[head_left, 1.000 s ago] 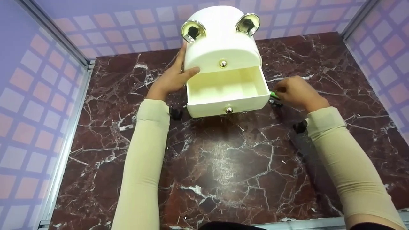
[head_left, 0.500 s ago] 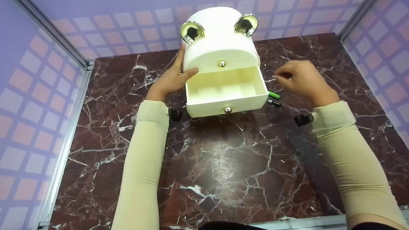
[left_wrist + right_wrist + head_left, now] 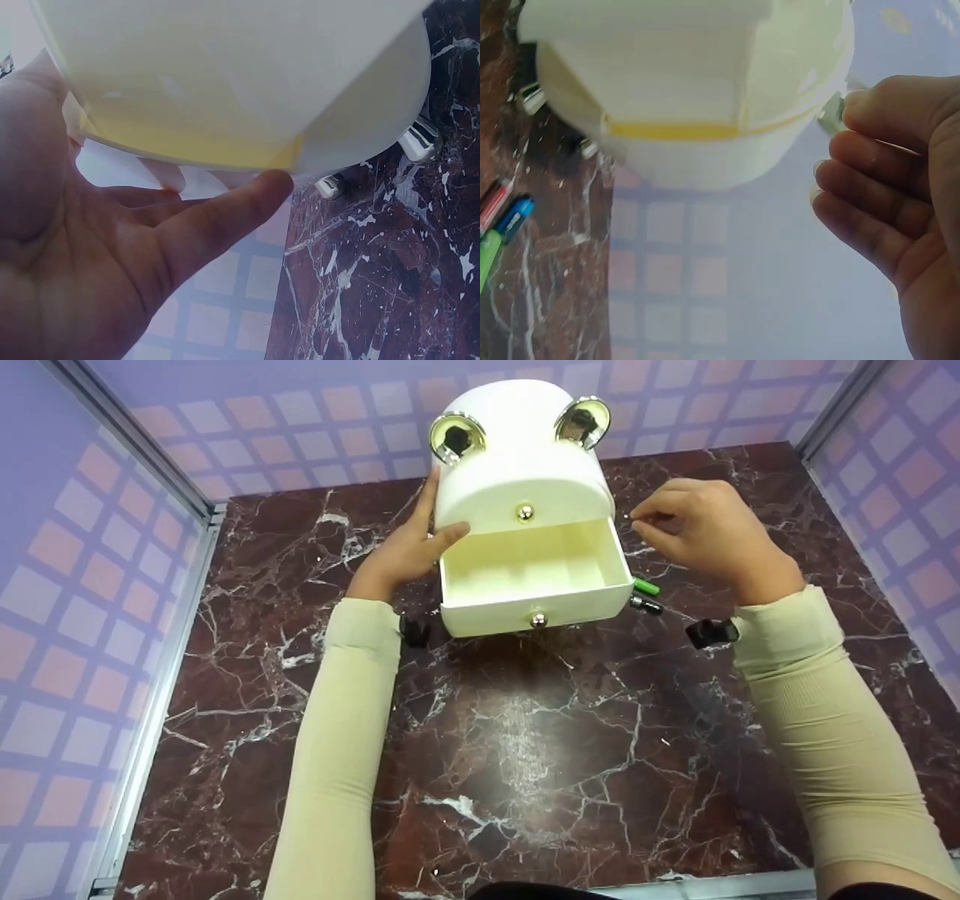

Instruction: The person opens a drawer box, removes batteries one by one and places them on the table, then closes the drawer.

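A white drawer box point(image 3: 525, 465) with round gold eye-like mirrors stands toward the back of the table. Its lower drawer point(image 3: 536, 619) is pulled out, and I see nothing inside. My left hand point(image 3: 405, 544) holds the box's left side, thumb at the front edge and fingers along the side. To the right of the box, raised and apart from it, my right hand point(image 3: 712, 529) has its fingers loosely bent and thumb close to the index finger. Nothing is clearly visible between them. Below that hand lie a green marker point(image 3: 646, 586) and a dark marker point(image 3: 646, 603), partly hidden by the drawer.
The table point(image 3: 525, 780) has a dark red marbled top with white veins. Walls patterned with squares point(image 3: 300, 442) enclose the back and sides. In the right wrist view, a red pen point(image 3: 493, 202) lies beside a green marker with a blue cap point(image 3: 514, 217).
My right hand has left the markers, moving up and slightly right, so they now show on the table. The left hand and box stay in place.
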The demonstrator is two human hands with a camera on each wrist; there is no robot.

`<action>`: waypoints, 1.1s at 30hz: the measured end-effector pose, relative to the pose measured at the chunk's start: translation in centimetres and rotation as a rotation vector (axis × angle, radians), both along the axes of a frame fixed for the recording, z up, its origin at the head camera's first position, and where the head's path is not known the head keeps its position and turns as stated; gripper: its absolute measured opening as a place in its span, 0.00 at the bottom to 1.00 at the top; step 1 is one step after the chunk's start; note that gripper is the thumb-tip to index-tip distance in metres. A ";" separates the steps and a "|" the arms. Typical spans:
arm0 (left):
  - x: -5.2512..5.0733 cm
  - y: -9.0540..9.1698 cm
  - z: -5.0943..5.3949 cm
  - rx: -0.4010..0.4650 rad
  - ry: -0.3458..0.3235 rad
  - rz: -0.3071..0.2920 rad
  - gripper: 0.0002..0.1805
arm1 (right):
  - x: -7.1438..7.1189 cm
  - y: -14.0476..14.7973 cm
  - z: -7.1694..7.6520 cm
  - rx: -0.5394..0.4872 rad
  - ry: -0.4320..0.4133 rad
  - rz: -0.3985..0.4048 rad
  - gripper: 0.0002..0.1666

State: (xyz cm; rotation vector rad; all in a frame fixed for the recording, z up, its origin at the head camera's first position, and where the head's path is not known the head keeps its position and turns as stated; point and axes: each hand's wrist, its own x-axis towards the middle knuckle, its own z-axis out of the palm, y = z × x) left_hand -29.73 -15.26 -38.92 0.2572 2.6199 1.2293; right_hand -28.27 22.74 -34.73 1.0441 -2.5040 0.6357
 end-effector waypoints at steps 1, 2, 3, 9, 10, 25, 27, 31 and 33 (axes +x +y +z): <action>0.0 0.0 -0.1 -0.002 0.000 -0.001 0.52 | 0.1 -0.2 0.2 -0.003 0.003 0.012 0.08; 0.0 0.0 -0.1 -0.001 0.002 0.000 0.53 | 0.2 -0.5 0.4 -0.006 0.002 0.024 0.08; 0.0 0.0 -0.2 0.001 0.002 -0.001 0.53 | 0.2 -0.8 0.6 -0.007 0.001 0.037 0.08; 0.0 -0.3 -0.3 -0.002 0.009 -0.002 0.53 | 0.1 -2.4 1.7 0.001 -0.033 0.127 0.06; 0.0 -0.3 -0.3 -0.006 0.009 -0.002 0.52 | 0.1 -2.6 1.7 0.005 -0.037 0.143 0.06; 0.0 0.0 0.0 -0.002 0.020 -0.009 0.53 | -1.0 -4.5 1.3 0.099 -0.089 0.266 0.06; 0.0 0.1 0.2 0.006 0.007 -0.003 0.53 | -1.1 -4.6 1.3 0.114 -0.107 0.273 0.05; 0.1 0.3 0.2 0.014 -0.006 0.002 0.53 | -1.3 -4.8 1.3 0.162 -0.144 0.289 0.05; 0.2 0.2 0.2 0.019 -0.004 0.000 0.53 | -1.4 -5.0 1.5 0.193 -0.166 0.298 0.05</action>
